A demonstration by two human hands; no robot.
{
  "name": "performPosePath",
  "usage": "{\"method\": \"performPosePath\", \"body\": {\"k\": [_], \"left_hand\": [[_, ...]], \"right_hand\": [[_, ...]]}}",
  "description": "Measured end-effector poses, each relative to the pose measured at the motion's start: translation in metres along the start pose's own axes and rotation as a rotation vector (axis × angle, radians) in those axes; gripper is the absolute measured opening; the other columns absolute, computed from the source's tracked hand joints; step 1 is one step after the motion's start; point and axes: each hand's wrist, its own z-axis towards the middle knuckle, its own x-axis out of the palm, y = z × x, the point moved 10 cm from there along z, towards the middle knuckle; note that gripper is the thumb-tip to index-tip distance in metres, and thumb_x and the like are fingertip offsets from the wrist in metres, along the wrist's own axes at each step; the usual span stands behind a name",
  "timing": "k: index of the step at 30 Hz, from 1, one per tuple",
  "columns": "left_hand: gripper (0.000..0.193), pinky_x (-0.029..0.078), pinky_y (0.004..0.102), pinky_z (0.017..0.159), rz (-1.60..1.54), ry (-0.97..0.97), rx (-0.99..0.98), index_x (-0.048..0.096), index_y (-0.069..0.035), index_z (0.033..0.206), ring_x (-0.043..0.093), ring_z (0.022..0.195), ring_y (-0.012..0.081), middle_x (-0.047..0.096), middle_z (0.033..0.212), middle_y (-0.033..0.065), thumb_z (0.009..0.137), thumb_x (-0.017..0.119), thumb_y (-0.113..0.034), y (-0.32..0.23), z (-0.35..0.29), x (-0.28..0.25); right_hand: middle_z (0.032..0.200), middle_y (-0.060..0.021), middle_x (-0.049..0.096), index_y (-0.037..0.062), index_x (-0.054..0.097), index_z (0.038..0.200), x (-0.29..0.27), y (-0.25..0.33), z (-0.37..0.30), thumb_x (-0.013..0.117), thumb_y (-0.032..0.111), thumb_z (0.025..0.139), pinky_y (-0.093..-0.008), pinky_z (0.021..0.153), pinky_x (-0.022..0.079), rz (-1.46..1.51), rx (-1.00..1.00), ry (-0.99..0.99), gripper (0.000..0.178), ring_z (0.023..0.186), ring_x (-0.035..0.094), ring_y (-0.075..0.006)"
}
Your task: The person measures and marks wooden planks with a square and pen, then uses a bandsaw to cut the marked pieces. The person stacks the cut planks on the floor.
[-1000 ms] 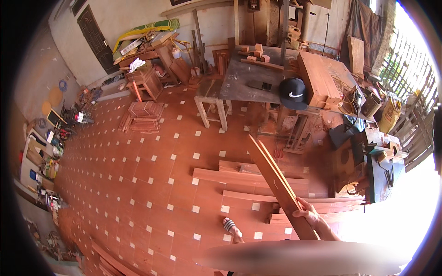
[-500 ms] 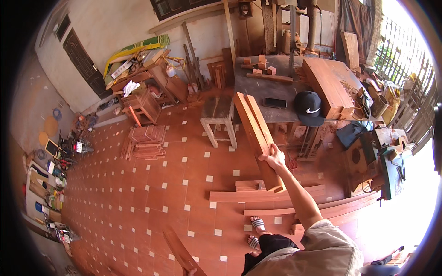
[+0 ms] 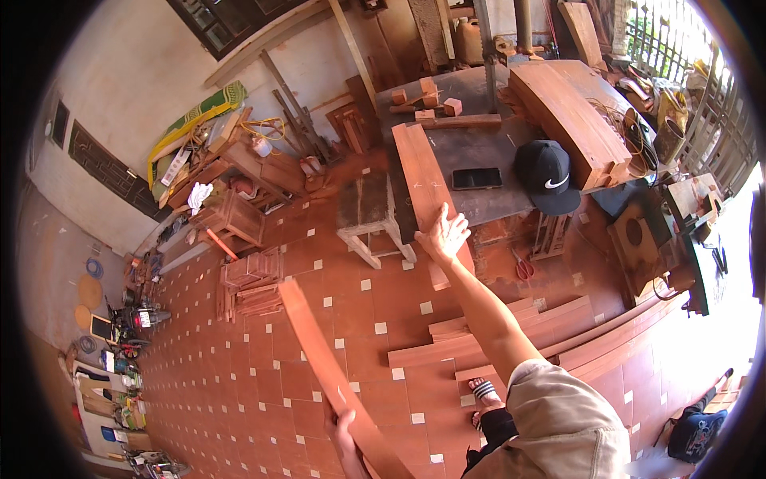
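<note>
My right hand (image 3: 444, 235) is spread flat over a reddish wooden board (image 3: 424, 172) with small marks on its face. The board lies over the left front edge of the dark worktable (image 3: 499, 207), its near end sticking out past the edge. At the bottom, my left hand (image 3: 343, 439) is wrapped round a second, long wooden plank (image 3: 327, 351), tilted with its far end up and its near end out of frame. On the table right of the first board are a black phone (image 3: 477, 179) and a black cap (image 3: 546, 172).
A thick stack of timber (image 3: 558, 120) and small wood blocks (image 3: 431, 96) sit on the table. Left of it stands a worn stool (image 3: 371, 207). Several boards (image 3: 495, 335) lie on the tiled floor by my feet, and red-handled scissors (image 3: 523, 267) lie under the table.
My right hand has set its wood down on the table edge and its fingers have spread. My left hand has raised its plank further into view. The view has shifted.
</note>
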Motion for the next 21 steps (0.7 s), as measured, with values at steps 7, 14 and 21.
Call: {"method": "performPosePath", "body": {"k": [7,14,21], "left_hand": [[0.086,0.055,0.0309,0.098,0.095,0.27,0.127,0.046,0.005,0.16,0.067,0.117,0.0178,0.069,0.135,0.0121,0.086,0.081,-0.019,-0.07,0.149,0.204],[0.108,0.058,0.0394,0.099,0.698,0.213,0.279,0.041,0.009,0.16,0.074,0.114,0.0327,0.076,0.126,0.0247,0.077,0.086,-0.042,-0.115,0.258,0.383],[0.112,0.041,0.0633,0.112,1.167,-0.019,0.176,0.041,-0.02,0.164,0.049,0.137,0.0526,0.048,0.145,0.0359,0.07,0.084,-0.061,-0.112,0.286,0.517]], "right_hand": [[0.148,-0.0214,0.053,0.0105,0.052,0.153,-0.08,-0.083,-0.067,0.085,0.043,0.082,-0.0564,0.114,0.043,0.246,-0.188,-0.143,0.084,0.134,0.049,-0.046],[0.141,-0.0234,0.056,0.0022,0.059,0.143,-0.141,-0.29,-0.187,0.084,0.035,0.081,-0.0548,0.114,0.043,0.123,0.126,0.038,0.074,0.132,0.05,-0.0445],[0.132,-0.0237,0.061,0.0019,0.061,0.138,-0.174,-0.273,-0.135,0.084,0.027,0.081,-0.0521,0.112,0.045,0.138,-0.009,-0.088,0.066,0.127,0.054,-0.0438]]}}
